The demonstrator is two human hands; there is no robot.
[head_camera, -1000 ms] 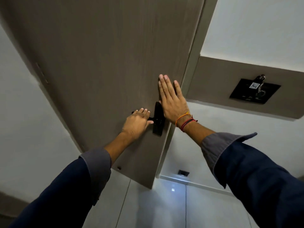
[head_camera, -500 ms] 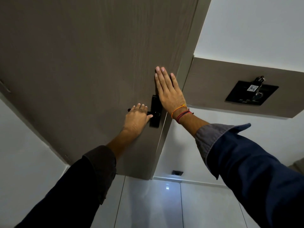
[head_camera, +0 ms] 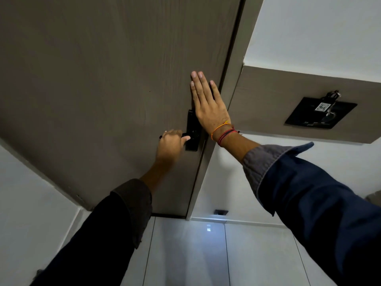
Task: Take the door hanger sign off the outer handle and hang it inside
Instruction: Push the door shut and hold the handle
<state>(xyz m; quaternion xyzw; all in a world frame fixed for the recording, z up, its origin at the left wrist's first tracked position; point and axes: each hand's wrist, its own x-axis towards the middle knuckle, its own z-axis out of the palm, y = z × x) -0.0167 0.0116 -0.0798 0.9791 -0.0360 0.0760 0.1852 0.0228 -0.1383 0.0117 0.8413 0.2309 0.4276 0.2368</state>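
Note:
A grey-brown wooden door [head_camera: 99,83] fills the upper left, its edge close against the frame [head_camera: 233,83]. A black lock plate with a lever handle [head_camera: 192,131] sits near that edge. My left hand [head_camera: 171,144] is closed around the lever. My right hand [head_camera: 208,104] lies flat on the door just above the plate, fingers straight and pointing up, with thread bracelets on the wrist. No door hanger sign shows anywhere in view.
A brown wall panel [head_camera: 268,112] to the right of the frame carries a black card holder [head_camera: 320,113] with a key card and key ring in it. Glossy white floor tiles [head_camera: 206,254] lie below, with a small black vent [head_camera: 221,212] at the skirting.
The door has swung toward the frame, narrowing the gap at its edge to almost nothing. My left hand has stayed on the lever and my right palm on the door.

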